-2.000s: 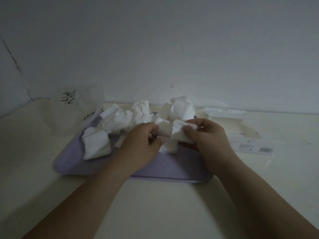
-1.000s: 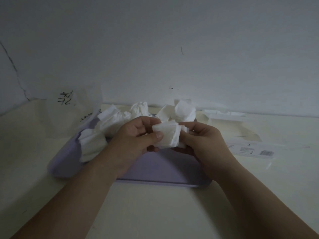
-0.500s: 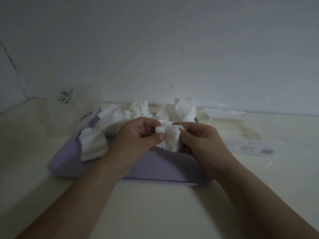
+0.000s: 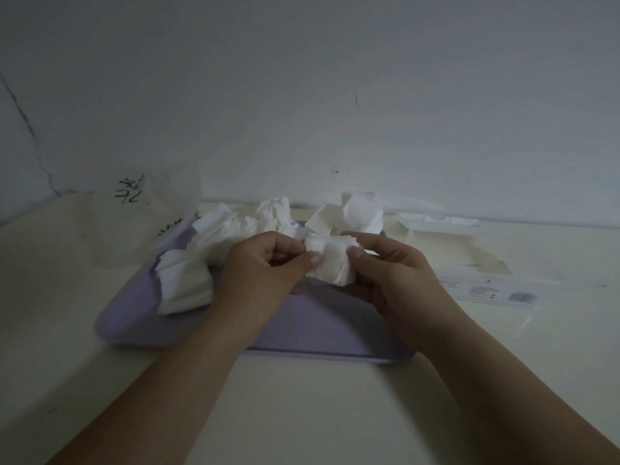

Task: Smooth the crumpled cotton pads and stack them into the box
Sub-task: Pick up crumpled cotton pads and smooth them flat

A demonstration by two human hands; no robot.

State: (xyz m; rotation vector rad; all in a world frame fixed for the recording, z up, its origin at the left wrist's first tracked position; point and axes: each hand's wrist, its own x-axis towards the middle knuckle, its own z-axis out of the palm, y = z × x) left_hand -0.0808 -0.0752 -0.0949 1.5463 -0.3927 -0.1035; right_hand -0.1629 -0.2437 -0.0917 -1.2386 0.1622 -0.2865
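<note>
Left hand (image 4: 265, 273): thumb + curled fingers pinch the left edge of the held pad (image 4: 332, 265). Thumb tip lies on its front face, nail toward cam.
Right hand (image 4: 396, 280): pinches the pad's right edge, thumb on the front, other fingers tucked under & behind.
Held pad: white, roughly square, creased, stretched btw the two hands. It's up off the tray, over its middle, in front of the heap.
Heap of pads (image 4: 241, 226): crumpled white pads along the tray's back half, from the left corner toward the right rear. Some overlap; exact no. can't tell.
Front-left pads (image 4: 183, 283): a few flatter ones lying on the tray's left side, just beside the left hand.
Rear-right pads (image 4: 357, 213): bunched, standing higher than the rest, right behind the held pad.
Tray (image 4: 134, 318): pale purple, shallow, rounded corners, flat on the table. Both forearms cross its near rim.
Box (image 4: 476, 266): white carton, right of the tray & near it, lying open w/ cream inside showing. Flap (image 4: 436, 221) sits at the back by the wall, barcode label (image 4: 521, 297) on the near side. Too dim to tell if any pads are in it.
Bag (image 4: 147, 216): clear plastic w/ black print, left rear. It overlaps the tray's back-left corner in view; contact can't tell.
Table (image 4: 302, 414): cream top under everything.
Wall (image 4: 335, 78): plain, grey in low light, dark crack (image 4: 27, 129) at far left.
</note>
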